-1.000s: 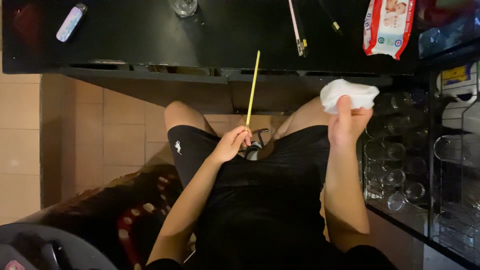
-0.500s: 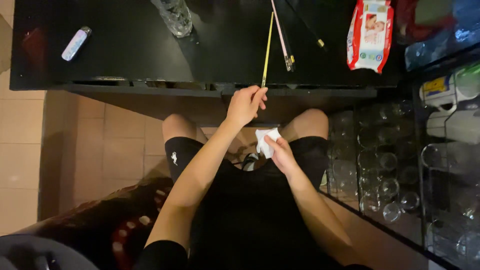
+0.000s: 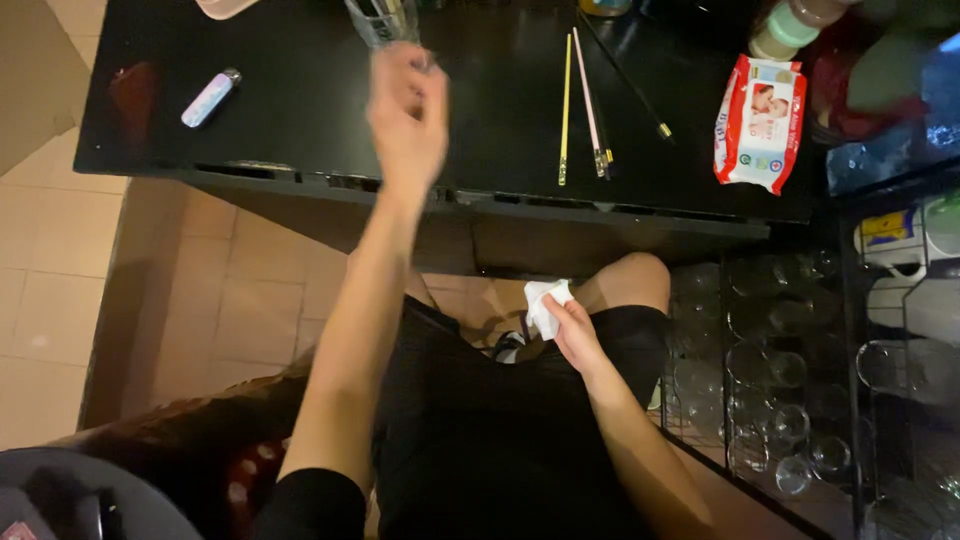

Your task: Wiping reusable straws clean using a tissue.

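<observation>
The left hand [image 3: 408,118] is blurred over the bench's [image 3: 300,120] front edge near a glass [image 3: 382,20]; its grip can't be told. The right hand [image 3: 575,335] grasps a white tissue [image 3: 545,303] below the bench, above the lap.

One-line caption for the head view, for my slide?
Left hand reaches toward a clear glass on the black table; right hand holds a white tissue.

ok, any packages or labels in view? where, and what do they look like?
Wipes pack: right side of the black table; flat soft rectangle, red and white, with a picture.
Yellow-and-blue label: right edge, on a white mug; small rectangle.
No screens or signs.
</observation>
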